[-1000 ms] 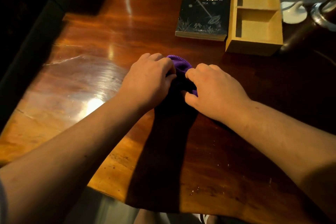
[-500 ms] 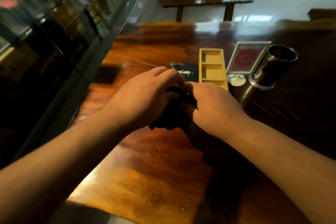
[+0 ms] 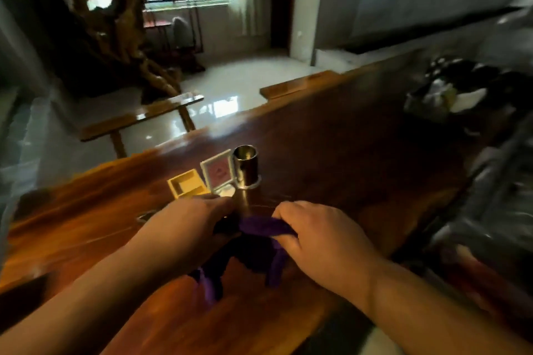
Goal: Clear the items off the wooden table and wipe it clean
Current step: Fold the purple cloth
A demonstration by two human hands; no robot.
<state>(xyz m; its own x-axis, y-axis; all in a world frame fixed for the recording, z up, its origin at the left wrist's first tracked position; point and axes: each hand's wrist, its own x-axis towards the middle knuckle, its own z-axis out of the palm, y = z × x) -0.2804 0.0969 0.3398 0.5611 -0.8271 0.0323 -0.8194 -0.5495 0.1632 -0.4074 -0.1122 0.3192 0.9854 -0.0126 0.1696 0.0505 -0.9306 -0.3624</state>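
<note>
On the table [image 3: 331, 158] were 1 purple cloth [image 3: 261, 228], 1 yellow wooden organizer [image 3: 189, 183], 1 framed sign [image 3: 217, 173], 1 metal cup [image 3: 245, 166], w/ 2 hands, left [image 3: 184, 232] & right [image 3: 323, 236], plus 2 benches [image 3: 138, 121] beyond.

A person's two bare hands hold a purple cloth [image 3: 261, 242] above a glossy wooden table [image 3: 346, 158]. The left hand [image 3: 187, 228] and right hand [image 3: 320, 236] each grip an upper edge, and the cloth's ends hang down between them. Just beyond the hands stand a small yellow wooden organizer [image 3: 187, 183], a white-framed sign holder [image 3: 217, 173] and a metal cup [image 3: 245, 166], close together. Dark, blurred clutter [image 3: 450, 92] sits at the table's far right. Wooden benches [image 3: 138, 119] stand on the pale floor behind.
</note>
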